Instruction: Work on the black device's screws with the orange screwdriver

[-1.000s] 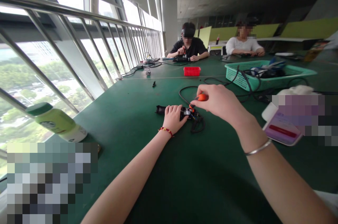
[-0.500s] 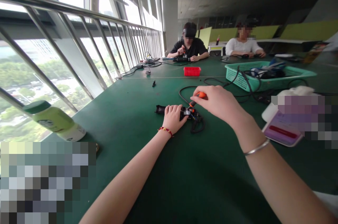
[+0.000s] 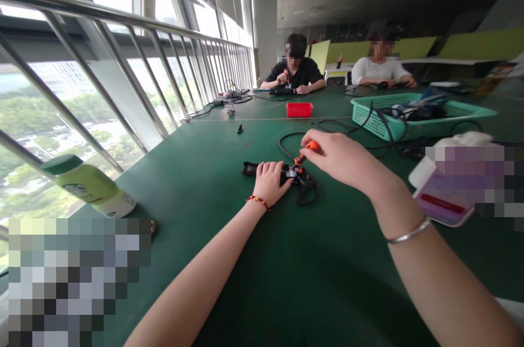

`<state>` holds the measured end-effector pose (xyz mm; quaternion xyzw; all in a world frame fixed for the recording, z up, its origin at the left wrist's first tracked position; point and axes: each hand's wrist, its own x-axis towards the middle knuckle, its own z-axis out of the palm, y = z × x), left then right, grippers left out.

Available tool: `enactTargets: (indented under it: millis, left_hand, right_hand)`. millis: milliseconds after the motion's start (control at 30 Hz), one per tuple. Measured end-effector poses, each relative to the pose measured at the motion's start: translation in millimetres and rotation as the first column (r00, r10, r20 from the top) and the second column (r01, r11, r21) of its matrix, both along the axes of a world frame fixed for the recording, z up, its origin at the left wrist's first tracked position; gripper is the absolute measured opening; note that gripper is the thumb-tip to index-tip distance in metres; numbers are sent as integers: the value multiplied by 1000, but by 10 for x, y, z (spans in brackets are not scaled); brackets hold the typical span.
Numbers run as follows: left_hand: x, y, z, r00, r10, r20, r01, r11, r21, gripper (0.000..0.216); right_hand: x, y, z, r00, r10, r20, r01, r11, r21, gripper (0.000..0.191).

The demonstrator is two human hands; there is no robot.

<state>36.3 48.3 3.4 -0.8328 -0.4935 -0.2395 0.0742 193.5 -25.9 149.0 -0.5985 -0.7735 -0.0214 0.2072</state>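
Observation:
My left hand [image 3: 270, 180] is wrapped over a black tube-shaped electrical device [image 3: 249, 169], pressing it against the green table. Its right end lies opened, showing coloured wires and small metal and orange parts. A black cable loops from that end. In my right hand [image 3: 338, 156] is a screwdriver [image 3: 313, 146] with an orange and black handle, gripped from above by thumb and fingers. It slants down to the left, its tip at the exposed end of the device. Exactly where the tip touches is too small to make out.
A red box [image 3: 299, 110] stands beyond the device, and a small black part [image 3: 239, 129] lies left of it. A turquoise basket [image 3: 426, 131] holds cables at right, near a phone [image 3: 444, 199]. Left is a green bottle [image 3: 90, 186]. Two people sit at the far side.
The view has shifted slightly, so everything sits a little differently in the frame. My right hand has turned slightly on the screwdriver; my left hand keeps its hold on the device.

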Motion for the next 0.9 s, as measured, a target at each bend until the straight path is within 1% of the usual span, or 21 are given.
enactTargets:
  millis: [100, 167, 333, 467, 533, 600, 633, 733, 800, 900]
  left_hand:
    - [-3, -2, 0, 1000, 0, 6, 0, 1000, 0, 49]
    - [-3, -2, 2, 1000, -2, 12, 2, 1000, -2, 48]
    - [1, -4, 12, 1000, -5, 23, 5, 1000, -10, 47]
    - [0, 3, 8, 999, -7, 31, 7, 1000, -7, 46]
    - [-2, 4, 5, 1000, -8, 30, 8, 1000, -6, 46]
    - [-5, 4, 4, 999, -7, 34, 8, 1000, -10, 46]
    - [-6, 4, 4, 999, -6, 37, 7, 1000, -12, 46]
    - [-6, 4, 7, 999, -5, 36, 6, 1000, -17, 47]
    - [-4, 6, 9, 1000, -3, 30, 4, 1000, -17, 47]
    - [0, 8, 11, 1000, 2, 22, -2, 1000, -13, 49]
  right_hand:
    - [-31, 3, 18, 998, -56, 9, 57, 998, -28, 30]
    - [-52, 1, 20, 998, -59, -1, 59, 998, -29, 34]
    - [-42, -22, 6, 998, -39, 41, 38, 999, 13, 26]
    - [35, -23, -4, 997, -41, 70, 37, 998, 54, 29]
    - [61, -13, -2, 998, -36, 55, 33, 998, 55, 28]
    - [62, -4, 7, 997, -60, 39, 59, 998, 27, 21]
    - [52, -2, 15, 996, -82, 30, 82, 997, 11, 21]
    - [5, -7, 40, 989, -147, 8, 147, 989, -10, 36]
    - [-24, -15, 48, 989, -151, -8, 151, 989, -5, 39]
    - [-47, -26, 36, 995, -95, -36, 95, 995, 0, 26]
